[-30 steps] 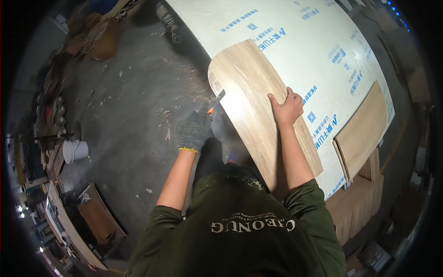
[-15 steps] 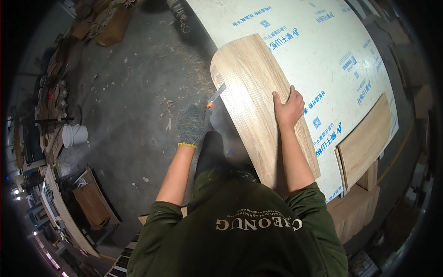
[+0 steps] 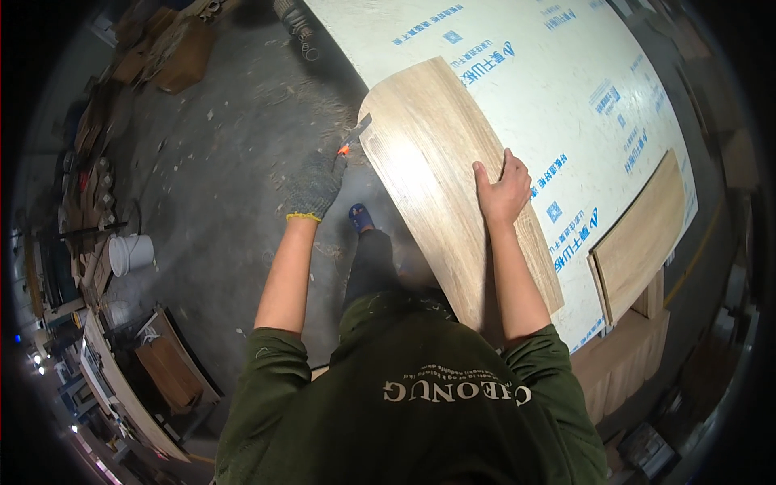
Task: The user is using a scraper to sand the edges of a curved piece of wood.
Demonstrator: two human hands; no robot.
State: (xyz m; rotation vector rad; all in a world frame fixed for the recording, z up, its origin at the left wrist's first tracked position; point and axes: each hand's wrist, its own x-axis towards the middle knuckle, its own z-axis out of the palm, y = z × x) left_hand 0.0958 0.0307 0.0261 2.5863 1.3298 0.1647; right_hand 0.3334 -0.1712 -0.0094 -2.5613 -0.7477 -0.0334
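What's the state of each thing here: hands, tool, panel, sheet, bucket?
Left hand: gloved, closed on the tool's handle.
Scraper-like tool: held, blade at the wood-grain panel's left edge.
Right hand: bare, pressed flat on the panel.
Wood-grain panel: lying on the white sheet, overhanging its edge.
White sheet: flat, printed film on.
Smaller wood board: lying flat, untouched.
White bucket: upright on the floor.

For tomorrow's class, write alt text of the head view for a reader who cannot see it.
A person's gloved left hand holds a scraper-like blade at the edge of a pale wood-grain panel, while the bare right hand presses it flat on a white film-covered board. A white bucket stands on the floor.
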